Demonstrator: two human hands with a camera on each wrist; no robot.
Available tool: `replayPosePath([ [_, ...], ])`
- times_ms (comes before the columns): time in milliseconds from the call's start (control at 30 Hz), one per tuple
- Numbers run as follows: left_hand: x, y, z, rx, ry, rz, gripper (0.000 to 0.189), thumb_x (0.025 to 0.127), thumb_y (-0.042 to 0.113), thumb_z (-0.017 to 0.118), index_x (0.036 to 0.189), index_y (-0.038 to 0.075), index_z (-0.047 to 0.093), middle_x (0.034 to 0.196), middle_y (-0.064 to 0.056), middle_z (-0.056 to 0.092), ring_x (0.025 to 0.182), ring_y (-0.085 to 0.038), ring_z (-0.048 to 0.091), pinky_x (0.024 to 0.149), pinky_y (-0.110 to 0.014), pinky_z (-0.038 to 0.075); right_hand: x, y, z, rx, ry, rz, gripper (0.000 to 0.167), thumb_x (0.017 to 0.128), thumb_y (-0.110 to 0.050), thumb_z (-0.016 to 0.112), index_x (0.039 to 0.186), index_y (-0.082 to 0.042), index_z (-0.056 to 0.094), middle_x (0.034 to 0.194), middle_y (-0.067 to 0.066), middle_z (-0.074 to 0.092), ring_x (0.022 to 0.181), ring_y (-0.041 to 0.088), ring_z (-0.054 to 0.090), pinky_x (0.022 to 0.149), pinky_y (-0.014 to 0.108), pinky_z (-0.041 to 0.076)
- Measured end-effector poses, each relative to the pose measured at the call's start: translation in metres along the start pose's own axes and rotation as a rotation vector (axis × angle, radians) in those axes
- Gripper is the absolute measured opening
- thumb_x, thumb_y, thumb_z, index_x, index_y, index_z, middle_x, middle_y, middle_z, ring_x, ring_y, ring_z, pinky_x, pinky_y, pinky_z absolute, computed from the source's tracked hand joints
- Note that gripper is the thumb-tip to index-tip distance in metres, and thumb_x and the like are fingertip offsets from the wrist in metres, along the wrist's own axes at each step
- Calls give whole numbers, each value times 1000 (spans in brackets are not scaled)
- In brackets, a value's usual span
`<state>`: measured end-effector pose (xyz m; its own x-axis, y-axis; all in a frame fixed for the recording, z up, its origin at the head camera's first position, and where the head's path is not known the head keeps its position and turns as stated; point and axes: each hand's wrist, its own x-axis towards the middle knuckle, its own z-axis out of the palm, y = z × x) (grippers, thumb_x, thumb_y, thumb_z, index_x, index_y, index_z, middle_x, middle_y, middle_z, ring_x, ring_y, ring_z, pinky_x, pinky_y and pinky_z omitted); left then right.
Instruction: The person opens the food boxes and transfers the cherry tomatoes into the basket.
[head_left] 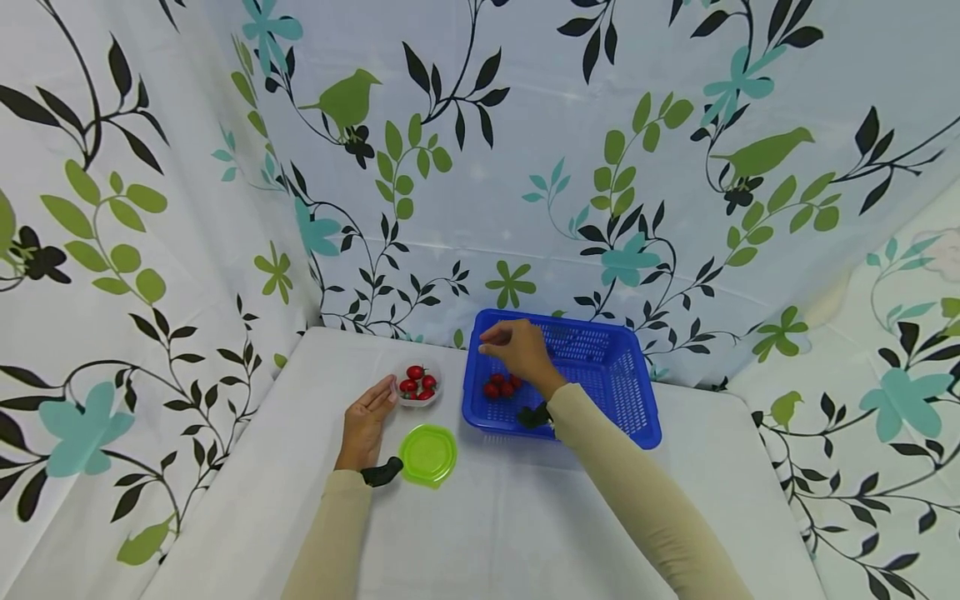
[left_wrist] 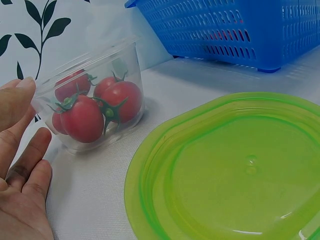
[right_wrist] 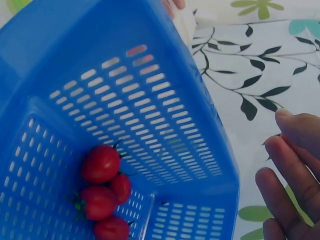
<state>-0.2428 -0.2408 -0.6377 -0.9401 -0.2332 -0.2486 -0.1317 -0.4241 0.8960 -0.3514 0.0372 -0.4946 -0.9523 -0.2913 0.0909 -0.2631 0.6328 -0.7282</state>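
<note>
My left hand [head_left: 365, 423] is at the left side of a clear plastic container [left_wrist: 127, 55], its thumb and a finger pinching the rim. Several red cherry tomatoes [left_wrist: 82, 119] with green stems sit inside. Over the left part of a blue plastic basket [head_left: 600, 329] is my right hand [head_left: 519, 350], fingers loosely bent and nothing visible between them. In the right wrist view these fingers [right_wrist: 280, 197] show just beyond the basket's rim. More cherry tomatoes [right_wrist: 101, 164] lie grouped in a corner of the basket.
A green plastic lid [head_left: 427, 456] lies on the white-covered table [head_left: 480, 517], in front of the container and left of the basket. Behind the table hangs a patterned cloth [head_left: 450, 200] with leaves and birds. Dark straps [head_left: 382, 472] are at both wrists.
</note>
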Motion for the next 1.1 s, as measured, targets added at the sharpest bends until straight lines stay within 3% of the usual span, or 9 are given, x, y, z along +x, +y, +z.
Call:
replayPosePath([
  [300,0,0,1,3,-9,4,49,104,10,68,152,14,59,163,2,54,154,-10,46,127,-27,36,2,-13,11,-6,-19,-59,21,92,-19,85,113,-14,82,106,0,82,101,19,75,91,40,64],
  [600,0,1,0,17,-5,-22,49,105,13,68,153,16,59,163,4,54,155,-9,44,128,-28,33,2,-30,27,7,-57,-62,21,93,-21,85,114,-17,81,113,2,80,110,24,74,98,42,63],
  [1100,-1,1,2,4,12,-18,48,104,12,69,151,15,60,162,3,55,154,-9,45,129,-29,33,2,-51,49,26,-83,-70,24,93,-18,85,116,-19,81,114,1,81,111,22,75,95,41,64],
])
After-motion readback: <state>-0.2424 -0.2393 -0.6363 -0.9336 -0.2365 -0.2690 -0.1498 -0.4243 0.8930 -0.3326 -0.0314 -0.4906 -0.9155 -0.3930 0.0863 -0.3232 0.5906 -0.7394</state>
